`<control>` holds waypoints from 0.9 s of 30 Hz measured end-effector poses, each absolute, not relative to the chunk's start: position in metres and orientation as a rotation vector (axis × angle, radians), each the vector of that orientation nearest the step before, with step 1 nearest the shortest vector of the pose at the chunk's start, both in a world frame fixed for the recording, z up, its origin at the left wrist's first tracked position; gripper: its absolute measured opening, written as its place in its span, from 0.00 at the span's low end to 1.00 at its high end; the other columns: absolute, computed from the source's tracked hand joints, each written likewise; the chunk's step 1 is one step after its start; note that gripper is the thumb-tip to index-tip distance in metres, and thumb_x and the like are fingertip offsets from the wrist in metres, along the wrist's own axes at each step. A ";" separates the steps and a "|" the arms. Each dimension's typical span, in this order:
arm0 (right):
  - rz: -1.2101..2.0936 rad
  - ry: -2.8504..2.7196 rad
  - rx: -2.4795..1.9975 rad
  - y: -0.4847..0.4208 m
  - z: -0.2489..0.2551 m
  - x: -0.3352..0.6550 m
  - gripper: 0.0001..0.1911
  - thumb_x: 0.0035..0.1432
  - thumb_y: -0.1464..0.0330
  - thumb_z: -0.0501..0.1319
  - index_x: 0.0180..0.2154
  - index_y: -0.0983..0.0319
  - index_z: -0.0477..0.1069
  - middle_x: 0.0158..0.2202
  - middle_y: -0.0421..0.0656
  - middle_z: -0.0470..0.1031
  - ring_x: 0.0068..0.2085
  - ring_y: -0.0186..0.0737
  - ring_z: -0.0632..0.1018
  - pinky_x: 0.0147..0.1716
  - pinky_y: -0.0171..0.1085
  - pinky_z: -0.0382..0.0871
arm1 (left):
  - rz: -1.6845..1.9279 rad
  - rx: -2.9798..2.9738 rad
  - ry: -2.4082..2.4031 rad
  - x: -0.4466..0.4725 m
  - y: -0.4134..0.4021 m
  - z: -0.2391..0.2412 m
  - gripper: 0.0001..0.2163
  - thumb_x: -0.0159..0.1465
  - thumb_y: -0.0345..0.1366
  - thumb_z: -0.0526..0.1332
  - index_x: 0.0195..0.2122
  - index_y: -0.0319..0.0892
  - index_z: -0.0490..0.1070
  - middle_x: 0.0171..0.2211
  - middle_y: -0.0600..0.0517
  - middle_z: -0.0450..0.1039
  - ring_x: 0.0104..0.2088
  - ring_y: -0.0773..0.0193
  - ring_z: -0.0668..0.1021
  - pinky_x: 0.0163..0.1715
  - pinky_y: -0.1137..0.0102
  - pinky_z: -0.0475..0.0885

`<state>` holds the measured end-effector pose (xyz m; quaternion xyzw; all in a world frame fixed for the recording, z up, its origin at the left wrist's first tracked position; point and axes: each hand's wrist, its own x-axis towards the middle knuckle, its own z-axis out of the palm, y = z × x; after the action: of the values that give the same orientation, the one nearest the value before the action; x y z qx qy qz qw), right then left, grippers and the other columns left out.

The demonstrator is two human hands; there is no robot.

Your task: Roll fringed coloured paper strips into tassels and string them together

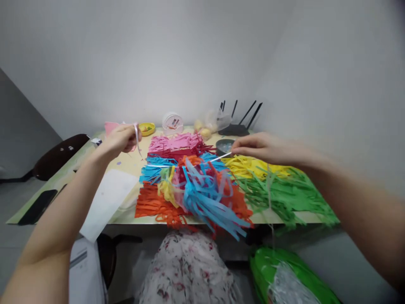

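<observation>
My left hand (125,137) is closed on a white ribbon, with a strip of it hanging from the fingers. My right hand (257,146) pinches the white ribbon (220,157) on the other side. Between my hands, a bunch of fringed tassels lies near the table's front edge: a blue tassel (202,198) in front, with a yellow tassel (167,188) to its left. How the ribbon runs through the tassels is hidden. Under and around them lie fringed sheets: pink (171,142), orange (148,200), yellow (253,165) and green (291,192).
At the back stand a round white container (172,123), a yellow dish (147,128), a dark bowl (224,146) and a black router (234,129) with upright antennas. White paper (109,196) and a black phone-like slab (38,207) lie left. A green bag (284,274) sits below right.
</observation>
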<state>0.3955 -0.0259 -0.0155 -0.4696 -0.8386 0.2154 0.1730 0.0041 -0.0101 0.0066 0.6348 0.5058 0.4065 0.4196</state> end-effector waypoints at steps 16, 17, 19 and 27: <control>1.016 -2.331 -0.919 -0.025 -0.013 0.267 0.12 0.57 0.60 0.63 0.34 0.63 0.75 0.25 0.39 0.73 0.24 0.32 0.71 0.25 0.34 0.62 | 0.959 1.892 0.783 0.154 -0.008 0.059 0.21 0.71 0.41 0.45 0.39 0.34 0.75 0.45 0.44 0.78 0.47 0.55 0.79 0.51 0.56 0.71; 0.989 -2.326 -0.910 -0.025 -0.013 0.268 0.10 0.58 0.62 0.62 0.33 0.63 0.74 0.24 0.39 0.73 0.24 0.32 0.70 0.25 0.34 0.62 | 0.953 1.898 0.753 0.151 -0.007 0.060 0.20 0.71 0.41 0.46 0.41 0.34 0.74 0.46 0.43 0.78 0.48 0.54 0.79 0.52 0.55 0.71; 0.891 -2.279 -0.902 -0.025 -0.010 0.270 0.09 0.59 0.65 0.60 0.29 0.63 0.72 0.24 0.39 0.73 0.25 0.32 0.71 0.27 0.34 0.63 | 0.927 1.924 0.679 0.136 -0.004 0.054 0.17 0.70 0.41 0.51 0.49 0.35 0.73 0.51 0.44 0.76 0.52 0.53 0.77 0.55 0.55 0.68; 0.679 -2.139 -0.861 -0.019 -0.009 0.270 0.11 0.59 0.64 0.57 0.26 0.62 0.67 0.22 0.39 0.70 0.25 0.34 0.68 0.28 0.35 0.60 | 0.935 1.919 0.811 0.114 0.007 -0.072 0.18 0.55 0.42 0.68 0.44 0.40 0.72 0.41 0.44 0.78 0.45 0.52 0.78 0.46 0.59 0.73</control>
<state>0.2696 -0.0194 -0.0086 -0.3340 -0.8301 0.2633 0.3606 0.1144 0.0066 -0.0723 0.7641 0.3230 0.3723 0.4162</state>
